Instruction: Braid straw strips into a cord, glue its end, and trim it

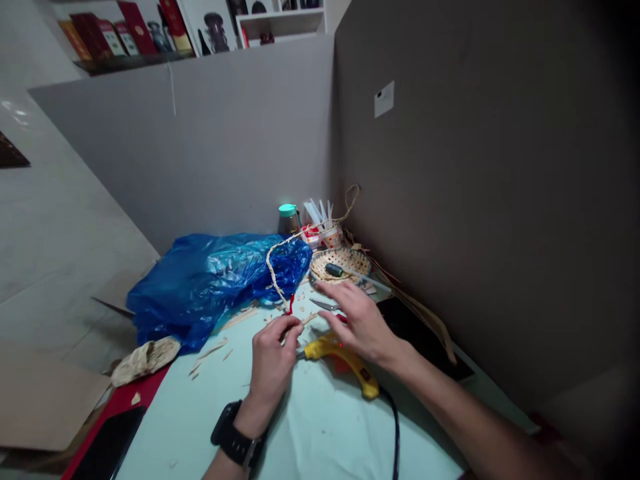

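hands (pixel 275 348), cord (pixel 272 270) with lower end hidden, yellow tool (pixel 358 367) partly covered

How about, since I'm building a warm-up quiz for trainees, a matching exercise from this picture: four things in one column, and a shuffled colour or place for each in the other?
Things
1. braided cord
2. plastic bag
3. corded tool
4. watch

Colours and places
A. mostly yellow, lying on the table cover
B. strapped around the left wrist
C. leading up and away from the left hand
D. blue and crumpled

Right pairs: 1-C, 2-D, 3-A, 4-B
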Action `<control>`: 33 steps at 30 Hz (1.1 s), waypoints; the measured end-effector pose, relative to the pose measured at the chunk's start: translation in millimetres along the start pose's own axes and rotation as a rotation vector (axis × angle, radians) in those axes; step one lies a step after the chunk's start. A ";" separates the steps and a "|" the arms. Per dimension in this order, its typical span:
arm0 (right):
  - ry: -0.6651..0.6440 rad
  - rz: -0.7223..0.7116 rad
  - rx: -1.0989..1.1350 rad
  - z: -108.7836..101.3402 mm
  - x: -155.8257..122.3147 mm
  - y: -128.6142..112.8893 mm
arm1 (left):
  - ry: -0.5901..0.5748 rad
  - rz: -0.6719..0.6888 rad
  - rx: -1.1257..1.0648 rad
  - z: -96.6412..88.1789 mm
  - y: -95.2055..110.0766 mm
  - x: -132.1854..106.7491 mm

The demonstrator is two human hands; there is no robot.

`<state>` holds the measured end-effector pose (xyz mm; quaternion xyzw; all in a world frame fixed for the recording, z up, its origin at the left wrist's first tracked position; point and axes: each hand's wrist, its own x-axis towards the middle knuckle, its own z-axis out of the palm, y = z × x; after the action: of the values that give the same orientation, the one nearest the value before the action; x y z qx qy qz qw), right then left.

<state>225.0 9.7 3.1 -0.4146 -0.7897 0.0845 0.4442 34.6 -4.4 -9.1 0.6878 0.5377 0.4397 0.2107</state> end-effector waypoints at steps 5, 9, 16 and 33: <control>0.175 0.211 0.094 -12.0 6.6 4.4 | 0.037 -0.082 -0.063 -1.1 -0.1 -0.7; 0.107 0.250 0.191 -11.3 6.7 0.9 | 0.061 -0.056 -0.082 -1.1 5.3 -2.9; -0.016 0.302 0.351 -1.7 1.4 -2.2 | 0.012 -0.039 -0.137 -4.8 17.8 -7.2; -0.076 0.343 0.826 -6.1 0.3 -18.3 | 0.033 0.007 -0.059 -1.8 23.9 -17.4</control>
<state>218.9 -3.3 16.1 -0.3241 -0.6254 0.4800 0.5229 45.8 -28.7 3.5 0.6759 0.5255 0.4672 0.2205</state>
